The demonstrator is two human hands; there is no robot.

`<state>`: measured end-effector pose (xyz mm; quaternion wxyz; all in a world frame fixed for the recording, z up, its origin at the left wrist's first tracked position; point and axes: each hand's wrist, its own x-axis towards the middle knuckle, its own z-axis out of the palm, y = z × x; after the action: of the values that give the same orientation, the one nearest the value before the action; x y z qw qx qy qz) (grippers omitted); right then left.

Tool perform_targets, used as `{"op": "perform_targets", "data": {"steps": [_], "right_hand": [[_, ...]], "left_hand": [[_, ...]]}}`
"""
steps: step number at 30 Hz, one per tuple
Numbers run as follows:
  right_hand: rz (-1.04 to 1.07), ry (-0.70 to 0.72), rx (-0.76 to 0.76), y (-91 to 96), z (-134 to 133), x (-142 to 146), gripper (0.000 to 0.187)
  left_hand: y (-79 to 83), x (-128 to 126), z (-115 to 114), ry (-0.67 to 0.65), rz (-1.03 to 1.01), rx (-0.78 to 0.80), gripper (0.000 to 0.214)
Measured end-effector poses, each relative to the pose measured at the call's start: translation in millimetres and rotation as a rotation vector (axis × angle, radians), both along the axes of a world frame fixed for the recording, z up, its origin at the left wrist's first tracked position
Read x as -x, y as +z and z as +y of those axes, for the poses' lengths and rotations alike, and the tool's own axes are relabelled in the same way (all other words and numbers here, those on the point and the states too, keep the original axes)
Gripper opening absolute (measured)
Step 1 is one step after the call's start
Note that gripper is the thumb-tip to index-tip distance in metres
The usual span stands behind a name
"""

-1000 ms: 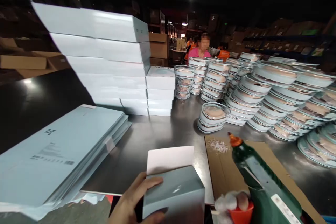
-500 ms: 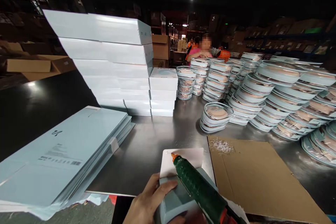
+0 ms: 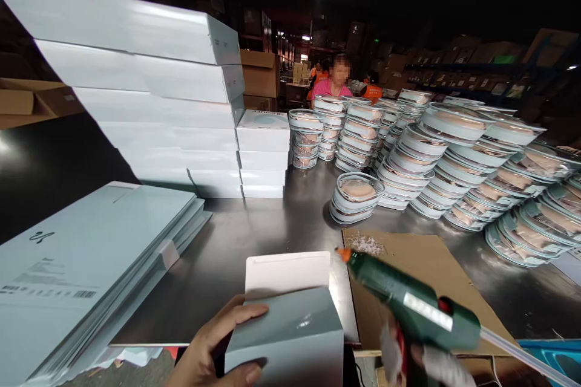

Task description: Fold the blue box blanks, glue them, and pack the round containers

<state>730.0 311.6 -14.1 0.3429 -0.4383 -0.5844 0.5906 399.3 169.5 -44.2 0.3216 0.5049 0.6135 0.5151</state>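
Note:
A green glue gun (image 3: 408,290) with an orange nozzle is gripped by my right hand (image 3: 408,351), which seems gloved or wrapped in white and is blurred. A clear glue stick (image 3: 521,351) sticks out of its back end. My left hand (image 3: 227,338) wraps round the left side of a pale blue box (image 3: 290,326), thumb and fingers on its faces. The box's white flap (image 3: 288,269) stands out at the far end, with a thin line along its upper edge. The nozzle is to the right of the flap, apart from it.
Flat blue cartons (image 3: 104,254) lie stacked at left. Finished white boxes (image 3: 181,115) rise behind them. Several stacks of clear-lidded oval packs (image 3: 403,163) fill the right. A cardboard sheet (image 3: 422,254) with white scraps (image 3: 365,244) lies at right. A person (image 3: 333,81) is beyond.
The glue gun has left the flap and swung right, over the cardboard. My left hand and the box have shifted left, and more of the box shows. The view has turned right.

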Motion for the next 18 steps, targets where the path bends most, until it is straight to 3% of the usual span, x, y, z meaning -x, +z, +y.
{"op": "perform_targets", "data": {"steps": [3, 5, 7, 9, 10, 11, 12, 14, 16, 18], "right_hand": [[0.146, -0.184, 0.322, -3.1, 28, -14, 0.052], [0.052, -0.314, 0.485, -8.5, 44, -36, 0.050], [-0.167, -0.346, 0.376, -14.7, 54, -61, 0.037], [-0.289, -0.328, 0.134, -18.7, 53, -70, 0.021], [-0.291, -0.289, 0.024, -19.1, 49, -65, 0.017], [-0.253, -0.223, -0.073, -18.6, 43, -53, 0.029], [-0.194, -0.135, -0.171, -17.3, 36, -35, 0.052], [0.005, 0.179, -0.292, -14.3, 21, 8, 0.103], [0.111, 0.421, -0.156, -13.4, 7, 46, 0.114], [0.149, 0.504, -0.073, -15.9, -2, 66, 0.111]], "left_hand": [[-6.7, 3, -3, -0.002, -0.030, 0.030, 0.049], [-10.3, 1, -5, 0.026, -0.026, 0.050, 0.051], [-12.4, -2, -5, 0.057, -0.005, 0.055, 0.050], [-11.9, -3, -2, 0.030, 0.052, 0.014, 0.046], [-10.5, -3, 0, 0.002, 0.080, -0.019, 0.044], [-8.3, -3, 3, -0.024, 0.096, -0.053, 0.042], [-5.5, -3, 5, -0.046, 0.099, -0.086, 0.040], [0.4, -6, 9, -0.066, 0.066, -0.099, 0.037], [4.1, -13, 10, -0.046, -0.002, -0.064, 0.036], [3.4, -24, 8, 0.022, -0.142, -0.041, 0.040]]}}
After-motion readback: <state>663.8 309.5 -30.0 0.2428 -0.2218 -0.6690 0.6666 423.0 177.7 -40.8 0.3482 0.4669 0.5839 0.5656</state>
